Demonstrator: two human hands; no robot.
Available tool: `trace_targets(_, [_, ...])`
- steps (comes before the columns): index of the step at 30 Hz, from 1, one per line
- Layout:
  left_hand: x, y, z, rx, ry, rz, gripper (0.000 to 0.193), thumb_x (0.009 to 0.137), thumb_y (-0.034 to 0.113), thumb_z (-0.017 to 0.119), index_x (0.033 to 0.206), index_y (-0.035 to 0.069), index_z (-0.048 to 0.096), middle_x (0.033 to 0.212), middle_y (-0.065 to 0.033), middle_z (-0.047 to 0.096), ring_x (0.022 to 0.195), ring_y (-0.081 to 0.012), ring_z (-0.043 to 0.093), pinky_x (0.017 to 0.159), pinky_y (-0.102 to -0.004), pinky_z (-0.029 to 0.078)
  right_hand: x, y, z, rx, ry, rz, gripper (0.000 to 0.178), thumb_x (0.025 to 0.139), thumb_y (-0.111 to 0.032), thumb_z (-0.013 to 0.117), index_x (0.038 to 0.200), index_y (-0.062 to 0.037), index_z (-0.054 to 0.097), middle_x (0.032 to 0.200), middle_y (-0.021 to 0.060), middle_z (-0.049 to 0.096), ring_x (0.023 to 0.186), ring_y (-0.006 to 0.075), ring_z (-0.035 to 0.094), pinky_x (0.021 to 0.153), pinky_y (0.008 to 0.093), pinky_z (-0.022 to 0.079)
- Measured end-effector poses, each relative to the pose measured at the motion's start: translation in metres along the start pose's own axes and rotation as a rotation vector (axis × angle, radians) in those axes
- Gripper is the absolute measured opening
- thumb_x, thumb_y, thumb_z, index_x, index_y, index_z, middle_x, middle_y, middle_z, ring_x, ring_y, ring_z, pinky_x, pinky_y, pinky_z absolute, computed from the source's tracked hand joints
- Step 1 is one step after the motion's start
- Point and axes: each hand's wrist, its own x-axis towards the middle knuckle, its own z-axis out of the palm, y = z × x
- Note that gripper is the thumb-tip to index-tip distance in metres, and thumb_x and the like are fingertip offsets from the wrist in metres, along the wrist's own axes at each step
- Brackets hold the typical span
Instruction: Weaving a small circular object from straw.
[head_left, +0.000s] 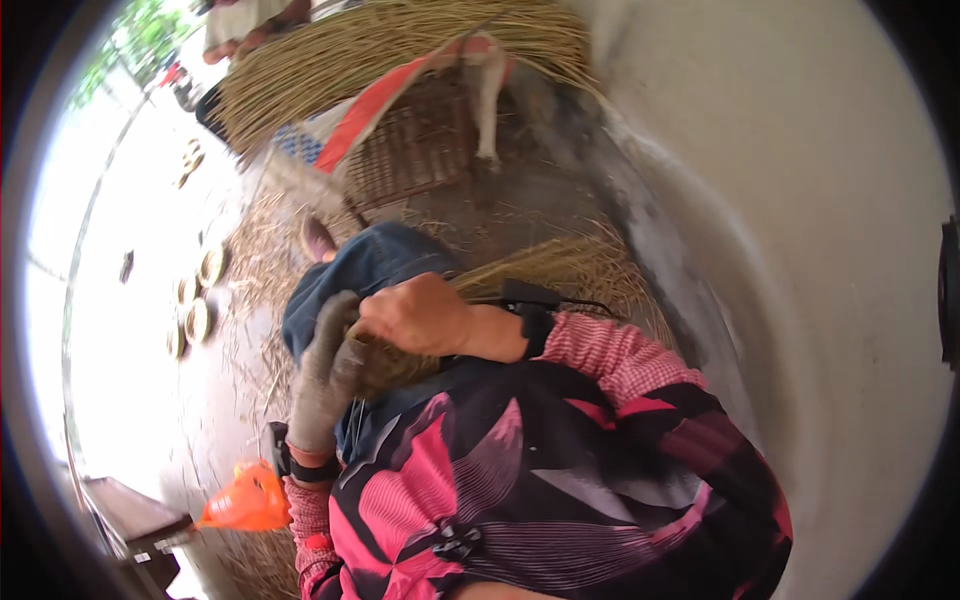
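Over my lap, a small bundle of brownish straw work (pixel 398 372) sits between my two hands; its shape is partly hidden. My left hand (pixel 332 355), in a grey-white glove, is closed round its left side. Bare, my right hand (pixel 418 314) crosses above the straw, its fingers pinched together close to the left glove's fingertips. Whatever lies in that pinch is too small or covered to make out. Loose long straw (pixel 545 268) lies just beyond my right wrist.
A big stack of long straw stalks (pixel 400 60) lies ahead, with a slatted bamboo chair (pixel 410 150) draped in red-and-white cloth before it. Several round woven baskets (pixel 198 320) stand on the left. An orange plastic bag (pixel 245 497) is at lower left; a pale wall (pixel 780 150) rises on the right.
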Motion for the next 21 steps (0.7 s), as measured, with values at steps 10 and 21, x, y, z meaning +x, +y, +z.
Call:
trace_targets(10, [0.004, -0.015, 0.012, -0.005, -0.005, -0.215, 0.033, 0.101, 0.034, 0.052, 0.109, 0.002, 0.057, 0.091, -0.0012, 0.058, 0.083, -0.0097, 0.050, 0.072, -0.0264, 0.043, -0.114, 0.129, -0.155, -0.612, 0.000, 0.267, 0.018, 0.075, -0.017, 0.069, 0.093, -0.0141, 0.066, 0.091, 0.0062, 0.067, 0.080, 0.0303, 0.066, 0.067, 0.0423, 0.053])
trace_targets(21, [0.002, -0.025, 0.017, -0.029, 0.149, -0.307, 0.043, 0.101, 0.038, 0.049, 0.123, 0.001, 0.054, 0.106, -0.0048, 0.060, 0.095, -0.0131, 0.053, 0.084, -0.0281, 0.044, -0.364, 0.166, -0.161, -0.797, -0.180, 1.358, 0.023, 0.088, -0.027, 0.061, 0.100, -0.0075, 0.064, 0.106, 0.0164, 0.065, 0.095, 0.0375, 0.063, 0.078, 0.0493, 0.051])
